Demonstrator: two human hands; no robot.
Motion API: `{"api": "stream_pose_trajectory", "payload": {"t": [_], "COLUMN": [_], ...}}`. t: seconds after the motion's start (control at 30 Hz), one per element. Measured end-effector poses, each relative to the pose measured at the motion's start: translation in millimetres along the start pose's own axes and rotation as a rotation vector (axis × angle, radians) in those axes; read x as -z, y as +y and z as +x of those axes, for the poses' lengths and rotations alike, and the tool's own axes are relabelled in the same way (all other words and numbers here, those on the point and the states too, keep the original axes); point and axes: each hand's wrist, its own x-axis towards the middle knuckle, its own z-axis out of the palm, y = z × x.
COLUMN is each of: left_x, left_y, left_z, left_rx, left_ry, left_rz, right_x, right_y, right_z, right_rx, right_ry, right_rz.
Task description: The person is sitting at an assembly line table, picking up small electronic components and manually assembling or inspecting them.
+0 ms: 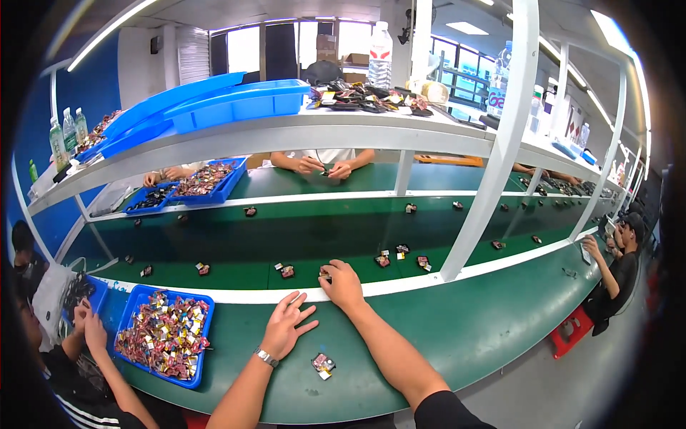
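My left hand (286, 327), with a metal watch on its wrist, hovers over the green bench top with fingers spread and nothing in them. My right hand (343, 284) reaches across the white rail to the conveyor's near edge. Its fingers are closed on a small circuit board (325, 274), mostly covered by them. On the bench between my forearms lies another small circuit board (323, 365) with red, dark and yellow-white parts. Left of my left hand sits a blue tray (207, 330) heaped with similar pieces.
A dark green conveyor belt (236, 236) carries scattered boards (287, 271). A white post (493, 150) rises right of my right hand, under an overhead shelf (357, 126) bearing blue trays and bottles. Co-workers sit at left, right and across; a red stool (572, 332) stands at right.
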Motion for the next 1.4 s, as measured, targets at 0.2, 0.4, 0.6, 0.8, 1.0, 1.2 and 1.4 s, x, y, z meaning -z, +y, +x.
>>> {"api": "stream_pose_trajectory", "payload": {"t": [0.2, 0.4, 0.6, 0.8, 1.0, 1.2, 1.4], "left_x": [6, 2, 3, 2, 5, 1, 11], "left_y": [1, 3, 5, 4, 5, 3, 6], "left_z": [-1, 0, 0, 1, 3, 8, 1], "left_rx": [0.015, 0.034, 0.039, 0.039, 0.055, 0.061, 0.068], "left_ry": [-0.035, -0.060, -0.068, -0.046, -0.067, -0.109, -0.103], "left_rz": [-0.027, -0.008, 0.019, 0.044, 0.001, -0.004, 0.008], "right_x": [28, 107, 104, 82, 78, 86, 108], "right_y": [26, 146, 145, 114, 143, 141, 56], "right_z": [8, -17, -6, 2, 0, -5, -69], "right_rx": [-0.008, -0.282, -0.238, -0.334, -0.452, -0.423, -0.141], "right_ry": [0.195, 0.347, 0.391, 0.130, 0.171, 0.136, -0.111], "right_rz": [-0.112, -0.654, -0.601, -0.336, -0.144, -0.283, 0.142]}}
